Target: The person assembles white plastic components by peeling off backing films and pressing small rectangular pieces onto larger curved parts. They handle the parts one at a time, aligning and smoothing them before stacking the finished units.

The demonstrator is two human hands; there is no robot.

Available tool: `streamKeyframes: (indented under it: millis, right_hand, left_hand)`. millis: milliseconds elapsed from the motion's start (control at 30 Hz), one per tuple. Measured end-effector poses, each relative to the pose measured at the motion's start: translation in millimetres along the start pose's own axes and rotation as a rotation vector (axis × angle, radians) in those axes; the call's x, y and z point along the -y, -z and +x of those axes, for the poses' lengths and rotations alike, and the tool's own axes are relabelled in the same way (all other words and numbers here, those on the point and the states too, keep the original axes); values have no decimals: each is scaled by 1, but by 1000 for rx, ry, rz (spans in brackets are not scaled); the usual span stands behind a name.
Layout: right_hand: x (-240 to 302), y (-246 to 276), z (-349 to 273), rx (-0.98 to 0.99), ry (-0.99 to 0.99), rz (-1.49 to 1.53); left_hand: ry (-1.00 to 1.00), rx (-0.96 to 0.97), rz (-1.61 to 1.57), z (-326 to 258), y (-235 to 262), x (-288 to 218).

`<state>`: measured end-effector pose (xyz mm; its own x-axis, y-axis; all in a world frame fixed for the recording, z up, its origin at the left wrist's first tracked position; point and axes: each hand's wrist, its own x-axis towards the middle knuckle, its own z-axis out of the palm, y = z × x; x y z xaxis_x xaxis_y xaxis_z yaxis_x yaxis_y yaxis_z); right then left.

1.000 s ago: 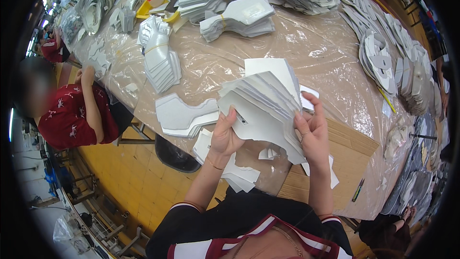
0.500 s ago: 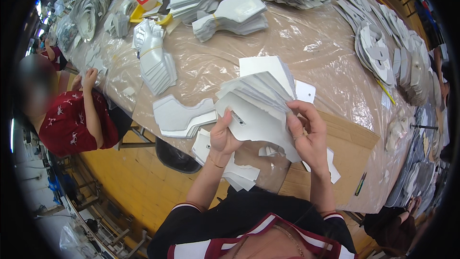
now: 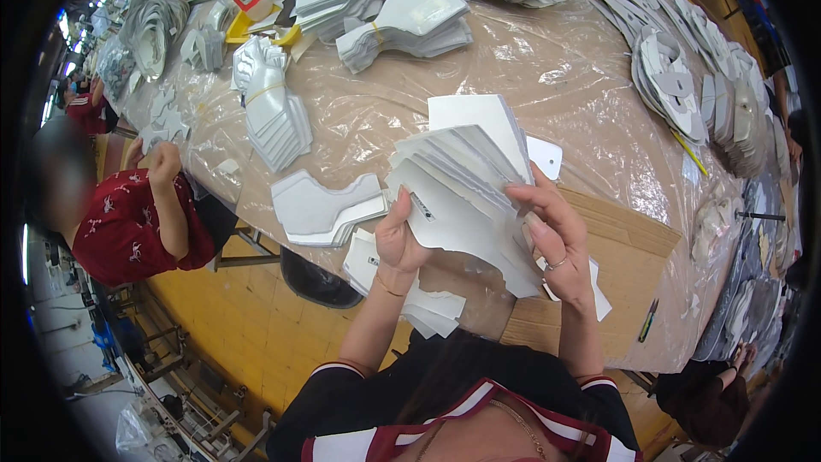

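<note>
A fanned stack of white cut sheet pieces (image 3: 462,214) is held up over the near edge of the table, its grey-edged layers spread toward the top. My left hand (image 3: 400,238) grips its left side, thumb on the front piece beside a small dark printed mark; the other fingers are hidden beneath. At the right edge of the stack, my right hand (image 3: 556,244) has its fingers apart, the index fingertip touching the layers and the thumb standing off a little. Behind the fan shows a squarer white stack (image 3: 479,111). Below my left hand lie more white pieces (image 3: 432,308).
A brown cardboard sheet (image 3: 616,265) lies at right with a small cutter-like tool (image 3: 648,321). White shaped stacks (image 3: 329,205) and banded bundles (image 3: 278,107) stand left and beyond. A yellow tray (image 3: 248,26) holds a bottle. A person in red (image 3: 141,222) sits at left.
My right thumb has come away from the edge of the stack and the fingers have spread. My left hand keeps its grip. The person at left has lowered a hand slightly.
</note>
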<state>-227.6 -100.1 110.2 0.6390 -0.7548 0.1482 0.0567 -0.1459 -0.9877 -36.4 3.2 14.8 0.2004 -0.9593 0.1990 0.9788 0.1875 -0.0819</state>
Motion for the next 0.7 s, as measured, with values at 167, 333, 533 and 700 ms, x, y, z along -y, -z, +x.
streamKeyframes:
  millis: [167, 333, 533, 700]
  right_hand:
    - [5, -4, -1, -16, -60, -157]
    - [1, -7, 5, -36, 80, -224]
    - [2, 1, 3, -20, -12, -188]
    - [-1, 6, 0, 37, 38, -106]
  left_hand:
    - [-1, 11, -35, 0, 1, 3]
    - [13, 0, -98, 3, 1, 4]
    - [22, 9, -147, 4, 0, 8]
    - [23, 14, -148, 3, 1, 8]
